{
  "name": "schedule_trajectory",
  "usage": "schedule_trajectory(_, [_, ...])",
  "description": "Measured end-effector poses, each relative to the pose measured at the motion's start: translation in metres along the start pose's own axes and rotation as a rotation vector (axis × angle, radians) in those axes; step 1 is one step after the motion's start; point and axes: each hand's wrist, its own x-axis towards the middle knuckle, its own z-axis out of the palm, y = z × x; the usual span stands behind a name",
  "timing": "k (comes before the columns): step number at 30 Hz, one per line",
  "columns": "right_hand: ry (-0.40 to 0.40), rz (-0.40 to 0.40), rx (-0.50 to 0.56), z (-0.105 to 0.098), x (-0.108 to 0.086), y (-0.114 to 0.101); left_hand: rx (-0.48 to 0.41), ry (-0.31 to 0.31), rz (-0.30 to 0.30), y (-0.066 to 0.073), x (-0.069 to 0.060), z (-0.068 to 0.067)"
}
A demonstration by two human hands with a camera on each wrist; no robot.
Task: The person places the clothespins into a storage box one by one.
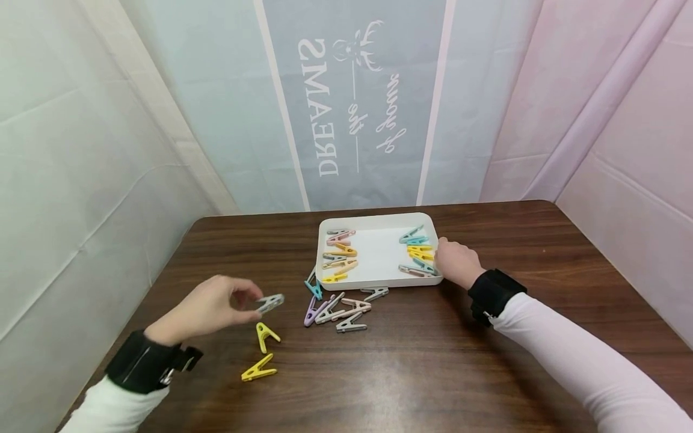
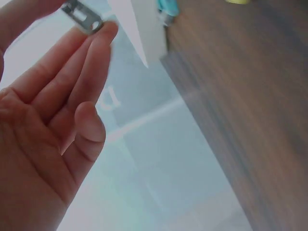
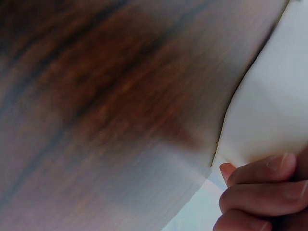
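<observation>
1. I've got my left hand [image 1: 216,304] pinching a grey clothespin [image 1: 270,303] between thumb and fingertips, above the wooden table [image 1: 433,361], left of the white tray [image 1: 373,284].
2. Two yellow clothespins [image 1: 251,376] lie on the wood just nearer me.
3. My right hand [image 1: 457,263] has its fingers curled, gripping the tray's right edge.
4. Clothespins line both tray ends; bare middle between.
5. Loose purple clothespin [image 1: 310,316], teal clothespin [image 1: 315,288] and others lie by the tray's near-left corner.
</observation>
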Motion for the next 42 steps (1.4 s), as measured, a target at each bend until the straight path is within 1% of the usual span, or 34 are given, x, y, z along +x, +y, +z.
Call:
schedule_trajectory(2, [-0.001, 0.0, -0.001, -0.001, 0.0, 0.0, 0.038, 0.017, 0.04, 0.007, 0.02, -0.002])
schedule_trajectory(4, [-0.002, -0.003, 0.0, -0.001, 0.001, 0.0, 0.06, 0.017, 0.067, 0.014, 0.043, -0.003])
schedule_trajectory(10, [-0.024, 0.0, 0.007, -0.002, 0.001, 0.0, 0.093, -0.022, 0.123, 0.036, 0.113, 0.0])
schedule_trajectory(13, [-0.033, 0.002, 0.01, 0.0, 0.002, 0.0, 0.139, -0.052, 0.138, 0.045, 0.143, 0.003])
schedule_trajectory(16, [-0.033, 0.001, 0.009, 0.001, 0.003, 0.0, 0.203, -0.089, 0.135, 0.053, 0.168, 0.006])
schedule_trajectory(20, [-0.035, 0.006, 0.006, 0.0, 0.003, 0.0, 0.3, -0.151, 0.101, 0.065, 0.201, 0.012])
schedule_trajectory(22, [-0.037, 0.009, 0.002, -0.002, 0.003, 0.0, 0.366, -0.184, 0.074, 0.071, 0.217, 0.019])
schedule_trajectory(25, [-0.038, 0.009, 0.002, -0.003, 0.002, -0.001, 0.46, -0.211, 0.019, 0.075, 0.241, 0.034])
schedule_trajectory(27, [-0.039, 0.009, 0.005, -0.003, 0.001, -0.002, 0.513, -0.223, -0.01, 0.076, 0.254, 0.046])
schedule_trajectory(29, [-0.04, 0.008, 0.009, -0.002, 0.001, -0.002, 0.543, -0.231, -0.038, 0.077, 0.266, 0.056])
schedule_trajectory(33, [-0.038, 0.004, 0.014, -0.002, 0.0, -0.002, 0.579, -0.237, -0.079, 0.08, 0.281, 0.068])
schedule_trajectory(37, [-0.033, 0.003, 0.01, -0.002, 0.001, -0.001, 0.613, -0.217, -0.106, 0.077, 0.291, 0.077])
schedule_trajectory(42, [-0.03, -0.003, 0.003, -0.002, 0.001, 0.0, 0.649, -0.202, -0.123, 0.065, 0.295, 0.086])
